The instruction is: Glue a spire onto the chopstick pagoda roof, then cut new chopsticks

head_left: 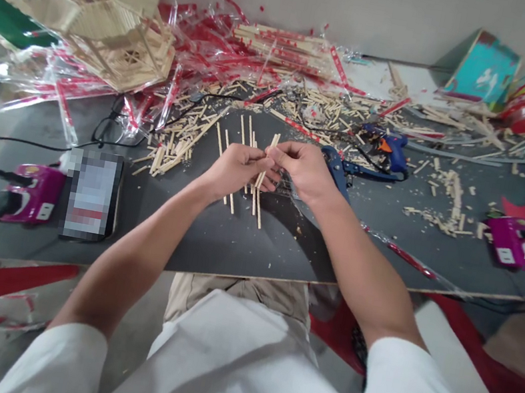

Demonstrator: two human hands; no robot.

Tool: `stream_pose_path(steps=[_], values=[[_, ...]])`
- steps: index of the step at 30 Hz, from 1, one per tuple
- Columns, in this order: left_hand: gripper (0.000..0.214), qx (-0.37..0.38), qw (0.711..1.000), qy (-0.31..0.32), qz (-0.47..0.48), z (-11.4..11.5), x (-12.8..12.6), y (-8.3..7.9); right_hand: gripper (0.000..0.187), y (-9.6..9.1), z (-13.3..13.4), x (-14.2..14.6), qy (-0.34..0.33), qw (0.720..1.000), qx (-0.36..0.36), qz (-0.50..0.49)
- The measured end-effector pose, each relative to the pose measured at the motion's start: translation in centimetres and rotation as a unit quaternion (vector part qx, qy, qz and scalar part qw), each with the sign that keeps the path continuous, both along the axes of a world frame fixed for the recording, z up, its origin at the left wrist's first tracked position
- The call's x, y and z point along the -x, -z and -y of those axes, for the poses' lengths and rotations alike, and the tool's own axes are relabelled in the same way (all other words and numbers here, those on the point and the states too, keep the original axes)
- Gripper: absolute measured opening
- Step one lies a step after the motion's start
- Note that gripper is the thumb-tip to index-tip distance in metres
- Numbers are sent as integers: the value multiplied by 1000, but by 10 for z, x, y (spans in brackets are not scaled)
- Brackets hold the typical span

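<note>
Close together over the dark table (213, 245), both hands pinch thin wooden sticks (260, 181). My left hand (239, 169) is closed around the sticks from the left, its fingers curled. From the other side my right hand (305, 169) grips them between thumb and fingers near their upper ends. More loose wooden sticks (243, 127) lie roughly parallel beneath and beside my left hand. Just behind my right hand is a blue-handled cutter (341, 166), partly hidden by the hand and forearm. How many sticks each hand grips is hard to make out.
A pagoda-like stick model (114, 28) stands at the back left. Behind are red-and-clear wrappers (199, 36) and scattered stick offcuts (174, 150). A blue glue gun (392, 150) lies right of centre. A phone (93, 194) and purple power strip (36, 194) sit left, with trailing cords.
</note>
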State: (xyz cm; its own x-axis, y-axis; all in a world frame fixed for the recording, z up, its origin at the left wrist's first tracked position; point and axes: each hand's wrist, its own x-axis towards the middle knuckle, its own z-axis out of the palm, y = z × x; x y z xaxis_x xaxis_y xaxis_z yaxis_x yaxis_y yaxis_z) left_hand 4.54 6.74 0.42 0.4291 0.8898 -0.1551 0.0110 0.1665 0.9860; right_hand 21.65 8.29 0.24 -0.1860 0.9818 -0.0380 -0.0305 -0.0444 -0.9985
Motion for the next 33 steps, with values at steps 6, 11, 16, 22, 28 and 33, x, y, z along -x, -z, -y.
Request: stream_pose_path(steps=[6, 11, 16, 22, 28, 33], values=[[21, 47, 999, 5, -7, 3, 1, -5, 45, 2, 3, 1, 1, 1000, 8, 10], [19, 48, 999, 3, 2, 2, 3, -2, 47, 3, 2, -1, -14, 999, 2, 33], [16, 60, 998, -4, 6, 2, 9, -2, 50, -14, -4, -31, -59, 982, -37, 174], [17, 62, 998, -16, -5, -1, 19, -3, 80, -26, 5, -117, -4, 781, -66, 621], [18, 52, 999, -5, 6, -3, 23, 1, 118, -10, 36, -157, -94, 675, -24, 731], [21, 46, 999, 9, 2, -2, 24, 3, 66, -13, 46, -151, -83, 631, -55, 769]])
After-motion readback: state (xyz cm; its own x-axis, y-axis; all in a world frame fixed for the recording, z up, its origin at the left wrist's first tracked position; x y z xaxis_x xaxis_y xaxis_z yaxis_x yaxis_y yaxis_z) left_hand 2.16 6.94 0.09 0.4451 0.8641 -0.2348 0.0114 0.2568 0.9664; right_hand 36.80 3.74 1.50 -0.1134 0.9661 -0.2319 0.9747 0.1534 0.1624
